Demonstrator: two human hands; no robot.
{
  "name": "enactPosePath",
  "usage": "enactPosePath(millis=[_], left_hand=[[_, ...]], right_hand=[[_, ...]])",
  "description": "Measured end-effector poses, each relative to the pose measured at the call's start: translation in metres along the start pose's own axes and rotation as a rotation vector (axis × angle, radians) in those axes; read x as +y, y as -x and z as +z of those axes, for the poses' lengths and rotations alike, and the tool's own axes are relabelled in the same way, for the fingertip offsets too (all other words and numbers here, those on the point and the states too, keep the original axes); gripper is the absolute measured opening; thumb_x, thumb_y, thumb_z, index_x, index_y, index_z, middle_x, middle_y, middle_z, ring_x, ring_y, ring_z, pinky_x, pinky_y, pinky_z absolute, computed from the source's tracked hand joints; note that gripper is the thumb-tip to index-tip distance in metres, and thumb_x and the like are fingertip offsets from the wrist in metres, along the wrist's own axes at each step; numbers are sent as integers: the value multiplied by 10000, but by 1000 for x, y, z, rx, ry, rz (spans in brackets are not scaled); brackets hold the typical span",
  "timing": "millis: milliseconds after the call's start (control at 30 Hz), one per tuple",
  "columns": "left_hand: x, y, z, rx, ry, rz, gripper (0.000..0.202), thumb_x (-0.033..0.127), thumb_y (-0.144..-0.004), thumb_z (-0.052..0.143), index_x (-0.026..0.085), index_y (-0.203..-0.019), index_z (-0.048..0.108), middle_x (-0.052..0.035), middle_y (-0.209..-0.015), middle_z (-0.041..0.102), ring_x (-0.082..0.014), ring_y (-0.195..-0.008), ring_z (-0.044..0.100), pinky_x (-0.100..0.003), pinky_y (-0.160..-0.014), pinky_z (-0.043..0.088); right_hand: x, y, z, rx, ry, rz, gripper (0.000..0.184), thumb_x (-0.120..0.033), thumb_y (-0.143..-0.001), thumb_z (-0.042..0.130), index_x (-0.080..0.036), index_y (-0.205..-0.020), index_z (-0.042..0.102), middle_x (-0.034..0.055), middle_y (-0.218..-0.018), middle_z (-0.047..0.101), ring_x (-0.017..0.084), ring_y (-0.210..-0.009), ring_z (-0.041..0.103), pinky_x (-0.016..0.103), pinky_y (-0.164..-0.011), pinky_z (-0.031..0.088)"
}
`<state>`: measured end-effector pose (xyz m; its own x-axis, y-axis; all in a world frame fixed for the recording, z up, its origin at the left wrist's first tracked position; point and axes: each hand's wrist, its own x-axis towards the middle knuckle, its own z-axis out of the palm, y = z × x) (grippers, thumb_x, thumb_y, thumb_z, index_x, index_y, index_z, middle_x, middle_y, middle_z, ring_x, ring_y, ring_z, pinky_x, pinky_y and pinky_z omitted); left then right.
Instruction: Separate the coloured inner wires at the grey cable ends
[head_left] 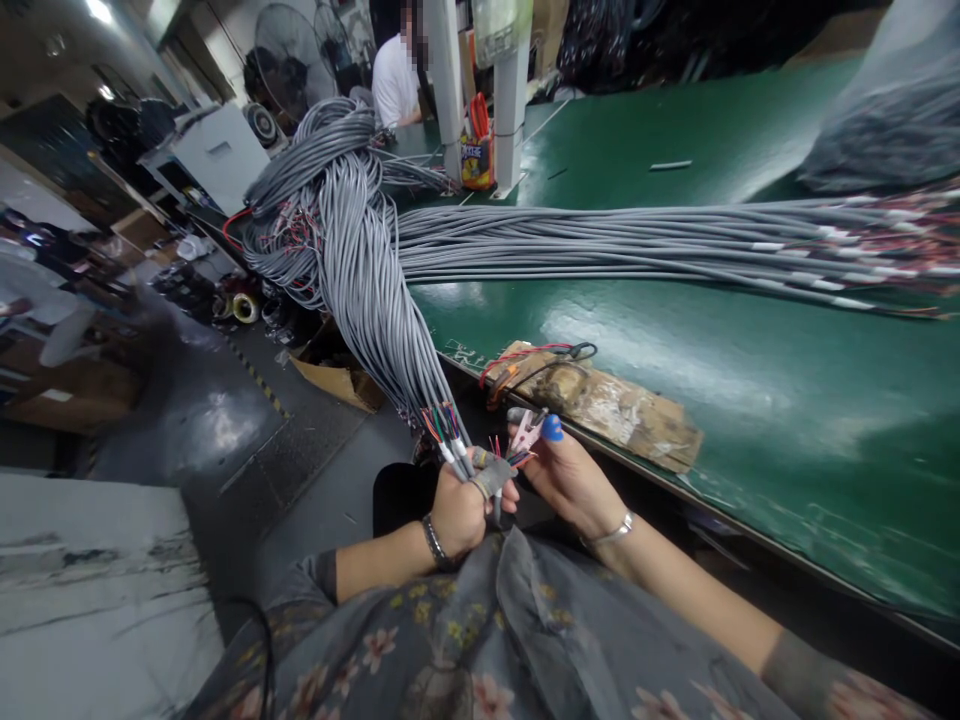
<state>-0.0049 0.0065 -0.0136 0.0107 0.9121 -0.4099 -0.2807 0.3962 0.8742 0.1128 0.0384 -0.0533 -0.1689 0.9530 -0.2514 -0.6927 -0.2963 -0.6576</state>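
Note:
My left hand (459, 508), with grey wraps on its fingers, is closed around the end of a grey cable (497, 505) whose thin coloured wires stick out at the top. Several other cable ends with fanned coloured wires (442, 422) lie against this hand. Just to the right, my right hand (577, 482) has a blue cover on its thumb. It pinches a small pale pink clip-like tool (527, 430), held close to the bared wires. Whether the tool touches them I cannot tell. A large bundle of grey cables (367, 260) drapes down from the table toward my hands.
More grey cables (600, 240) stretch across the green table (787, 400). At its near edge lies a worn wooden board (622, 415) with red and black leads. Behind stand a post (511, 120) and a person in white (395, 85). An open cardboard box (337, 380) is below left.

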Motion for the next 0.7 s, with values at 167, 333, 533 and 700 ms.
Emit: enactPosePath(millis=[167, 333, 533, 700], left_hand=[[-2, -1, -2, 8, -39, -15, 401, 476, -504, 771, 149, -530, 540, 2, -425, 565, -76, -334, 482, -168, -332, 258], [-3, 0, -4, 6, -50, -17, 386, 471, -510, 763, 151, -552, 552, 5, -412, 559, -82, -332, 486, -173, -333, 273], [-3, 3, -8, -6, -43, -18, 377, 451, -505, 771, 152, -569, 552, 2, -426, 577, -84, -337, 491, -175, -338, 296], [-8, 2, -16, -80, -82, -3, 376, 461, -550, 765, 148, -585, 561, -12, -451, 593, -94, -357, 506, -190, -361, 344]], right_hand=[[0, 0, 1, 37, -26, 0, 398, -565, -587, 783, -202, -736, 714, -2, -658, 680, 120, -550, 549, 261, -555, 467], [-2, 2, 4, 52, -42, 29, 428, -583, -557, 791, -209, -755, 726, -1, -659, 680, 120, -558, 540, 253, -542, 464], [-10, 9, 4, -55, -21, 147, 497, -664, -527, 753, -220, -746, 713, 11, -731, 685, 133, -619, 584, 252, -573, 490], [-22, 14, -8, -233, 211, 284, 486, -640, -583, 739, -181, -733, 689, 25, -670, 650, 140, -610, 586, 271, -583, 477]])
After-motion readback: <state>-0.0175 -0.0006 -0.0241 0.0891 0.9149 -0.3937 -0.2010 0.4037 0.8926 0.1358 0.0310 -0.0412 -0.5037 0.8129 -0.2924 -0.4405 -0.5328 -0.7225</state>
